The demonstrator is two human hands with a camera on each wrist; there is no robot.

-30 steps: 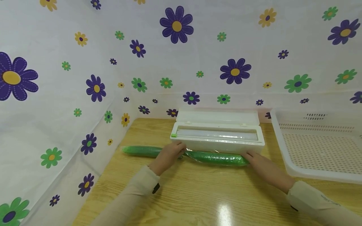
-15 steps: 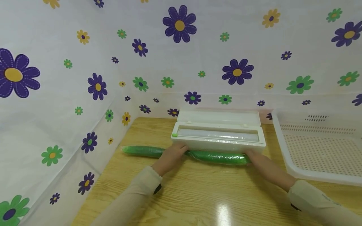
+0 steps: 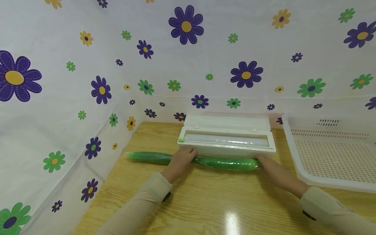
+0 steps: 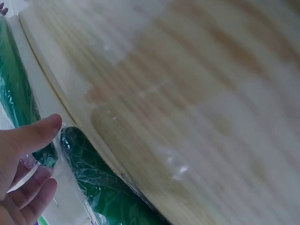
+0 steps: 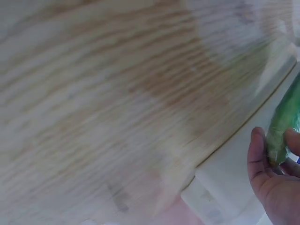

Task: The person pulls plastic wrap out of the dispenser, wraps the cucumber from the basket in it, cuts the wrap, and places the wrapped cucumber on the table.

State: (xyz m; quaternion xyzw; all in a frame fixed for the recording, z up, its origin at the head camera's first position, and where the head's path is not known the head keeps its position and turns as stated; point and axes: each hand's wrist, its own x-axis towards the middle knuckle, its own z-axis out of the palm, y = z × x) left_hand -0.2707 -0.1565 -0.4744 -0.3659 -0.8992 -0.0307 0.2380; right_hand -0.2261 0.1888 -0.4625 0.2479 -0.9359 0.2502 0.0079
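A cucumber (image 3: 227, 163) in clear plastic film lies along the front of a white cling film dispenser (image 3: 229, 150). My left hand (image 3: 181, 161) holds its left end; the left wrist view shows the thumb and fingers about that tip (image 4: 46, 154). At the other end, my right hand (image 3: 271, 169) grips the tip between thumb and fingers, as seen on the cucumber (image 5: 280, 133) in the right wrist view. A second film-wrapped cucumber (image 3: 149, 157) extends left from beside my left hand, its near end (image 4: 77, 145) close to the left thumb.
The dispenser's lid (image 3: 227, 121) stands raised at the back, with a roll of film (image 3: 226, 139) inside and a green slider (image 3: 181, 140) at its left. A white perforated basket (image 3: 296, 163) stands on the right of the wooden table (image 3: 205, 202). Flower-printed sheeting (image 3: 217, 88) borders the back and left.
My left hand has shifted slightly right along the film between the cucumbers. My right hand and the cucumber's right end have moved slightly right. The dispenser and basket stay in place.
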